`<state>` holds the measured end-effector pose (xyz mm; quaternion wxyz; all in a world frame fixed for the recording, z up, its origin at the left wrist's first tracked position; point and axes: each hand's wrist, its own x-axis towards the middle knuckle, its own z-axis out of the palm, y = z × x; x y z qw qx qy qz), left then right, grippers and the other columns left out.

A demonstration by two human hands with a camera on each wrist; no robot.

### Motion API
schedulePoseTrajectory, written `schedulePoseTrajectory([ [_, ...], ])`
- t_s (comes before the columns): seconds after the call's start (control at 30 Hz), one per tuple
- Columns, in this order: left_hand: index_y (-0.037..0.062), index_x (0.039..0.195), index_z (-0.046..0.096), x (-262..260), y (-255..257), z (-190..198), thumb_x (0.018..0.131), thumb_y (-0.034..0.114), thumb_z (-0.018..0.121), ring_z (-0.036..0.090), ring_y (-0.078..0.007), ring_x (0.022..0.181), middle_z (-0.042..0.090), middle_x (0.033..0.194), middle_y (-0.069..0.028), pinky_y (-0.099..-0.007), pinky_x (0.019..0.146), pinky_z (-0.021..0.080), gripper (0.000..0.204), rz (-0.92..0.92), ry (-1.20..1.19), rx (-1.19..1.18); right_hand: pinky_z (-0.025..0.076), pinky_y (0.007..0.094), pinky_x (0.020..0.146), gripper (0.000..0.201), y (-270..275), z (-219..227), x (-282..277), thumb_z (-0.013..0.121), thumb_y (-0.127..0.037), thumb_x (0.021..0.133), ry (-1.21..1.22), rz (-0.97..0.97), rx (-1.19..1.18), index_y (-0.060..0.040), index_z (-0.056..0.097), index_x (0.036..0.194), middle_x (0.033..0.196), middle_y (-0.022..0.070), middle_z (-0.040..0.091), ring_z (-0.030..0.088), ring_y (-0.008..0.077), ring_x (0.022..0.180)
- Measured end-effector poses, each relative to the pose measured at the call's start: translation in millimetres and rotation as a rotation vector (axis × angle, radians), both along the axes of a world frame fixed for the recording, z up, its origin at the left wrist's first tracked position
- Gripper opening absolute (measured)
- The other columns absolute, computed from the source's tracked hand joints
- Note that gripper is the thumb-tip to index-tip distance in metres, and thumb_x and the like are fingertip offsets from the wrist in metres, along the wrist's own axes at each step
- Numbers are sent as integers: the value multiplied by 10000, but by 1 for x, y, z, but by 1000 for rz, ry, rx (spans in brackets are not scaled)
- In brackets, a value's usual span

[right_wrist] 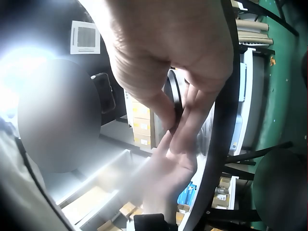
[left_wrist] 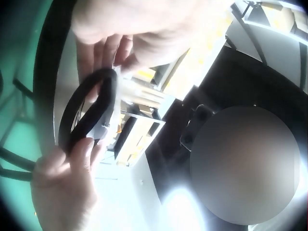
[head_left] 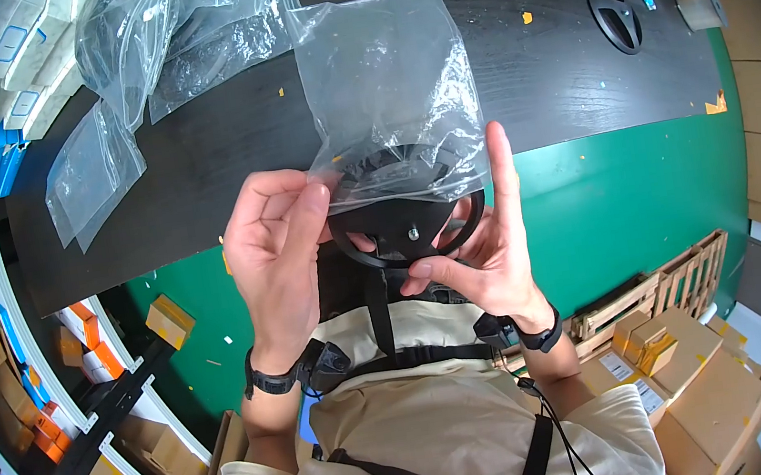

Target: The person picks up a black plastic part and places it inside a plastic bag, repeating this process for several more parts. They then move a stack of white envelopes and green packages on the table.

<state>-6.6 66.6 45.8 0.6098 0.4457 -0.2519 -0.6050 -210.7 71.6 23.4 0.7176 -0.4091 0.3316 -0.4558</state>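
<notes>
A black spoked wheel [head_left: 387, 254] with a metal bolt at its hub is partly inside a clear plastic bag [head_left: 388, 73], its far half seen through the film. The left hand [head_left: 278, 251] pinches the bag's lower left corner between thumb and fingers, beside the rim. On the right, the other hand [head_left: 489, 257] grips the wheel's near rim with the thumb and lower fingers, while its index finger points up along the bag's edge. In the left wrist view the wheel [left_wrist: 77, 110] appears edge-on between both hands.
More clear bags [head_left: 223, 66] lie on the dark table [head_left: 543, 82] at the far left. Another black wheel [head_left: 614, 17] rests at the right. Shelves with boxes stand left; cartons [head_left: 718, 395] and a wooden pallet [head_left: 693, 278] stand right.
</notes>
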Motion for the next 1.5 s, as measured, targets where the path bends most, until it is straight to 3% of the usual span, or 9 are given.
schedulePoseTrajectory([
  [0.1,-41,1092,595,0,0,-3,1023,28,596,709,-182,872,716,1085,-165,-338,678,631,98,9,-5,-19,667,443,763,1255,-1,-4,-1,643,275,802,-13,24,17,-246,-156,1617,1358,352,530,745,359,932],
  [0.23,-37,1075,607,1,1,-4,1013,14,605,703,-175,885,703,1086,-149,-340,711,628,80,1,-5,-32,671,450,752,1147,-2,-4,-3,645,271,805,49,35,-30,-216,-19,1602,1364,349,514,744,379,919],
  [0.63,-25,1019,605,-4,10,-14,996,-15,624,678,-169,958,664,1081,-110,-323,851,575,31,-53,-2,-36,676,449,685,1036,-1,0,7,638,256,808,-80,-176,58,-183,72,1558,1233,322,585,750,376,809],
  [0.77,-37,1015,584,-13,16,-18,1017,16,581,658,-197,932,627,1102,-133,-336,859,539,52,-45,-188,-97,673,436,657,1044,-2,2,7,646,217,833,-106,-211,86,-180,35,1581,1165,301,619,749,363,770],
  [0.87,-42,1018,588,-17,20,-19,994,-13,639,617,-130,992,582,1134,-99,-277,886,498,63,-46,-203,-123,672,428,645,1044,-4,6,12,643,197,849,-113,-250,94,-172,12,1593,1141,294,632,749,357,752],
  [1.17,-41,1026,585,-30,28,-21,980,-32,649,592,-117,990,550,1140,-85,-268,868,496,79,-90,-140,-94,668,409,631,1016,-5,5,16,646,162,875,-114,-313,77,-155,9,1602,1096,273,649,744,335,721],
  [1.33,-30,1016,592,-33,24,-18,925,-45,711,591,-124,966,552,1129,-93,-270,833,513,151,-40,-294,-136,667,411,632,989,-5,7,18,646,162,877,-121,-337,68,-152,38,1591,1060,255,654,740,327,718],
  [1.43,-18,1007,597,-37,17,-15,874,-45,766,601,-145,939,556,1114,-102,-277,797,523,217,73,-429,-196,675,430,707,951,-6,7,15,635,189,888,-94,-299,80,-165,62,1560,926,155,613,745,316,738],
  [1.5,0,998,611,-33,15,-16,817,-37,810,609,-170,909,557,1096,-111,-281,751,524,272,80,-787,-366,674,427,705,942,-7,7,15,635,187,889,-82,-304,59,-162,67,1556,923,154,614,744,310,737],
])
